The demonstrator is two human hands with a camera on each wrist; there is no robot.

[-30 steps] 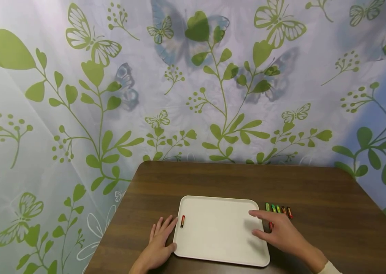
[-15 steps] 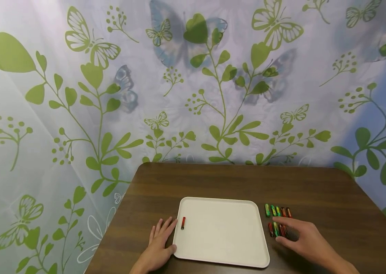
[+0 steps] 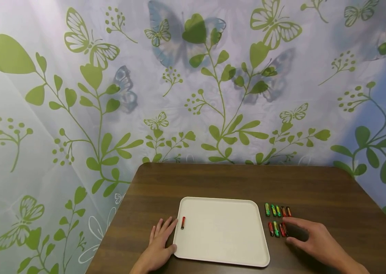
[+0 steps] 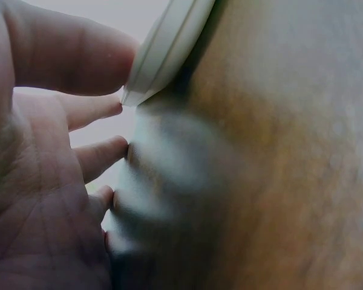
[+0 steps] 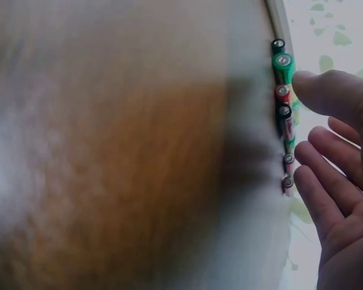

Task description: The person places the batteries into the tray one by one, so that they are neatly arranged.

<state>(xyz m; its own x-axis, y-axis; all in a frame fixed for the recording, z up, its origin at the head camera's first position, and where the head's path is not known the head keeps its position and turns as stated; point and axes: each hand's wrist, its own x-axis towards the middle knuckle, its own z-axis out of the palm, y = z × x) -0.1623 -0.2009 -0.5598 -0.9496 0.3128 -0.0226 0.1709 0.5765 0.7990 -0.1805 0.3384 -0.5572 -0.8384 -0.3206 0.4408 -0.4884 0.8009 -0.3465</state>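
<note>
A pale tray (image 3: 221, 232) lies on the table, with one red and black battery (image 3: 183, 223) near its left edge. My left hand (image 3: 158, 243) rests beside the tray's left side, fingers spread, thumb against the rim (image 4: 160, 54). Right of the tray are two rows of batteries: a back row of green ones (image 3: 267, 209) and red ones (image 3: 289, 211), and a front row with a green battery (image 3: 276, 229) among red ones (image 3: 270, 229). My right hand (image 3: 316, 239) hovers at the front row's right end, thumb and index finger apart, holding nothing. In the right wrist view, battery ends (image 5: 283, 60) show beside the thumb.
The dark wooden table (image 3: 234, 180) reaches back to a hanging cloth (image 3: 193, 95) printed with green leaves and butterflies. Brown table surface lies behind the tray and to the right of the batteries.
My right hand has moved right, from above the tray's right edge to beside the front row, uncovering those batteries. My left hand and the battery on the tray stay in place.
</note>
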